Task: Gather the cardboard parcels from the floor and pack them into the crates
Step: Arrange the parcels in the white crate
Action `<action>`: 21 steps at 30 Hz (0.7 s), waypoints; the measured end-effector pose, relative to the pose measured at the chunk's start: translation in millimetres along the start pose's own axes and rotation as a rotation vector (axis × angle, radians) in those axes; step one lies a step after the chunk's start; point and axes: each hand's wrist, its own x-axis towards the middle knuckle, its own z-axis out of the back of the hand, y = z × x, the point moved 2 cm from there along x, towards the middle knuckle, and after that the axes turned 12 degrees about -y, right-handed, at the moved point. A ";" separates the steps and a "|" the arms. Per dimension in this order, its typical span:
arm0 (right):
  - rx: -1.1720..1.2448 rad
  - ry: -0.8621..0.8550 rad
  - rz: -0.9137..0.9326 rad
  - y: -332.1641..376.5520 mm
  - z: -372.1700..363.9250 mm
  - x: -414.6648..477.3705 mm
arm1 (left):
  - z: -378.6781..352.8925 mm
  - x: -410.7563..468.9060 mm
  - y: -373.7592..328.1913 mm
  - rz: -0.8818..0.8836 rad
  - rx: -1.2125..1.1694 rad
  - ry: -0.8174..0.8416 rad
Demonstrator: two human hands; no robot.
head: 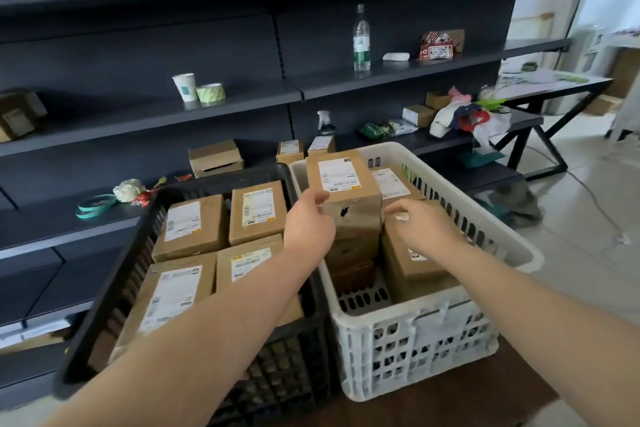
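Observation:
A black crate (145,236) on the left holds several labelled cardboard parcels (194,225) lying flat. Beside it stands a white crate (446,333) with more parcels. A tall parcel (343,191) with a white label and a torn hole tops a stack at the white crate's left side. My left hand (308,225) touches that parcel's left front edge with loosely bent fingers. My right hand (422,229) hovers at its right side, over a lower parcel (412,267), fingers relaxed. Whether either hand grips the tall parcel is unclear.
Dark metal shelving (173,107) runs behind the crates, carrying a clear bottle (361,40), a paper cup (185,87), tape rolls, a spray bottle (325,123) and small boxes (214,158). A black-legged table (554,87) stands at the right over light tiled floor.

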 end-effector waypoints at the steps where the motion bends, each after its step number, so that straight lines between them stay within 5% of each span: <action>1: 0.009 0.015 0.009 -10.4 3.5 10.4 | -10.3 2.2 -5.8 0.004 0.012 -0.032; 10: 0.051 0.266 0.142 -54.3 -4.2 94.4 | -69.1 23.1 -51.4 -0.086 0.237 -0.312; 17: 0.055 0.369 0.181 -57.9 -22.4 110.0 | -85.6 1.9 -51.7 -0.204 0.368 -0.169; 21: 0.095 0.403 0.199 -65.2 -18.4 111.8 | -85.4 14.7 -37.7 -0.119 0.402 -0.397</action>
